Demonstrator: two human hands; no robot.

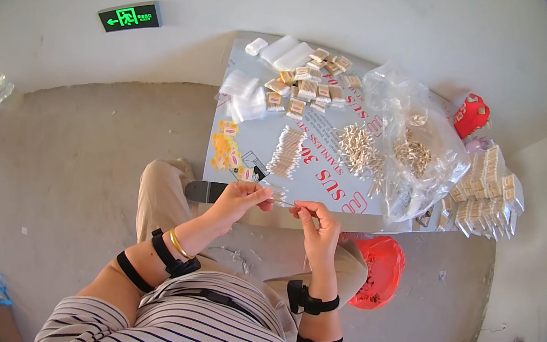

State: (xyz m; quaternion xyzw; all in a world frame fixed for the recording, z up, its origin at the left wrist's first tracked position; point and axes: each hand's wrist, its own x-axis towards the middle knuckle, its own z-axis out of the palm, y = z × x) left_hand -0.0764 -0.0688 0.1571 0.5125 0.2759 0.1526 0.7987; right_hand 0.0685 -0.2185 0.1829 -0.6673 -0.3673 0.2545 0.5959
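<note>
At the near edge of the table, my left hand [242, 199] is closed in a pinch at one end of a thin cotton swab [282, 202]. The fingers of my right hand [317, 225] pinch toward its other end. Whether more than one swab is between them is too small to tell. Just beyond my hands a neat row of cotton swabs [287, 152] lies side by side. A loose heap of swabs [360, 147] is to the right of that row. Small yellow cards [225, 150] are scattered to the left, beyond my left hand.
A clear plastic bag [398, 94] of loose swabs sits on the table's right side. Filled swab packs [307, 90] and empty clear pouches [244, 94] lie at the back; more packs [490, 189] are stacked at right. A red bag [381, 276] stands below the table's near edge.
</note>
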